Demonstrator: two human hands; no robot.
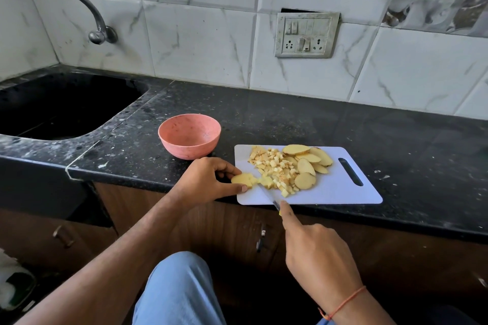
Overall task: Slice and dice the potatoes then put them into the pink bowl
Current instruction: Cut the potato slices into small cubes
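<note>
The left hand (208, 179) pinched a potato slice (241, 179) at the white board's (340, 192) left edge; the right hand (314, 248) gripped the knife (268, 196), cutting it; the pink bowl (189, 139) sat just beside the board.

Premises: a domestic kitchen. Evidence: a black speckled stone tabletop (290, 113) with a sunken sink (60, 108) at far left, served by a wall-mounted metal tap (89, 13). Marble-patterned wall tiles (200, 42) run behind. A switch-and-socket plate (306, 34) is set into the tiles. Wooden cabinet fronts with metal handles (260, 240) sit below the tabletop edge.
</note>
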